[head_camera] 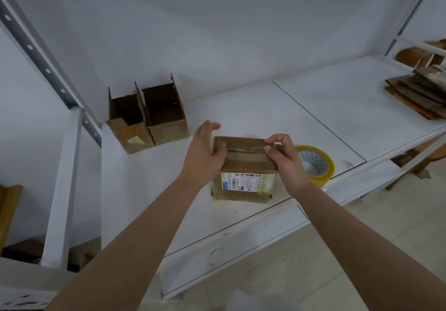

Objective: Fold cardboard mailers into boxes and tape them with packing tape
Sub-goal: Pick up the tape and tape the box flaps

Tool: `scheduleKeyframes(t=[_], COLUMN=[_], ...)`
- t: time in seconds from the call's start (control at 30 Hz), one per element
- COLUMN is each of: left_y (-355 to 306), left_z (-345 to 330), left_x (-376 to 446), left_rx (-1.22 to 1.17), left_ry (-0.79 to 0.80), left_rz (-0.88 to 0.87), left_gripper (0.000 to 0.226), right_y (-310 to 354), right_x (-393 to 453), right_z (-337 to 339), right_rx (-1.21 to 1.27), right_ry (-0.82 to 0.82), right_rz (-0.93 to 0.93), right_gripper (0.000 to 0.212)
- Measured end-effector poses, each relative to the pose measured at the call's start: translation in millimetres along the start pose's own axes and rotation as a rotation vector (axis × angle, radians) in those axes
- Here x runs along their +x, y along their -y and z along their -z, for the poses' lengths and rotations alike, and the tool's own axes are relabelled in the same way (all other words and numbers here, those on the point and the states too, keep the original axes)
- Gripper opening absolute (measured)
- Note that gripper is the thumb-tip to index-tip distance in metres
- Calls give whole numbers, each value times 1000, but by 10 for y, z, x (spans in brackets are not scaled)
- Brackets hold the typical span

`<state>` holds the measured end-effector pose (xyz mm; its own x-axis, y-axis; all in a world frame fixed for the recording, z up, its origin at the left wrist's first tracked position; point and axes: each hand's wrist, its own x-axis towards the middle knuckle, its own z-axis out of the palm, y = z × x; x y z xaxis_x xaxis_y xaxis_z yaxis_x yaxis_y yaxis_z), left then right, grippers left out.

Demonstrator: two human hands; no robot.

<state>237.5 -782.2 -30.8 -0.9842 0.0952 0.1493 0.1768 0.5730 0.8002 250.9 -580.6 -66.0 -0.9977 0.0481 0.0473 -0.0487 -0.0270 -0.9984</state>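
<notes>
A closed cardboard box [243,168] with a white shipping label on its near side stands at the front of the white shelf [241,107]. A strip of clear tape [248,148] runs across its top seam. My left hand [205,152] rests against the box's left top edge, thumb on the box and fingers spread above it. My right hand [284,158] pinches the tape's right end at the box's top right corner. A yellowish roll of packing tape [316,164] lies flat just right of the box, partly behind my right hand.
Two open cardboard boxes [147,117] stand side by side at the back left of the shelf. A stack of flat cardboard mailers [417,91] lies at the far right. A white metal upright [62,185] rises at the left.
</notes>
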Motion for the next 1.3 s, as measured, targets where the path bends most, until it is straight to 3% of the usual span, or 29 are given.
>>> scheduleKeyframes(t=[0.07,0.13,0.2,0.33,0.47,0.57,0.67,0.8,0.87,1.0,1.13,1.3], left_y=[-122,-180,-150,-125,-106,-100,-90,-96,-104,-115,-134,-130], left_z=[-67,-172,-252,-266,-277,-274,-274,-272,-273,-275,-251,-222], left_x=[-5,-15,-11,26,27,18,14,18,19,15,11,13], left_rx=[301,562,780,823,839,832,818,817,818,751,640,543], left_ry=[-2,170,290,319,313,310,305,305,305,281,233,227], left_rz=[-230,-284,-271,-274,-271,-268,-265,-260,-260,-245,-249,-235], left_gripper=[47,54,56,56,57,58,58,57,57,57,52,58], right_y=[25,72,139,196,35,-133,-252,-171,24,708,1345,1444], right_x=[0,17,72,221,218,149,83,92,158,260,200,211], right_z=[-7,51,208,666,850,880,931,1029,1025,935,645,151], right_rx=[-14,-76,-212,-641,-1201,-1496,-1667,-1625,-1489,-614,-382,-483], right_ry=[19,63,70,-62,146,284,338,267,181,29,253,433], right_rz=[-2,25,89,17,-248,-280,-222,-189,-181,-191,-75,-139], right_gripper=[11,5,12,22,52,70,67,52,48,32,37,62])
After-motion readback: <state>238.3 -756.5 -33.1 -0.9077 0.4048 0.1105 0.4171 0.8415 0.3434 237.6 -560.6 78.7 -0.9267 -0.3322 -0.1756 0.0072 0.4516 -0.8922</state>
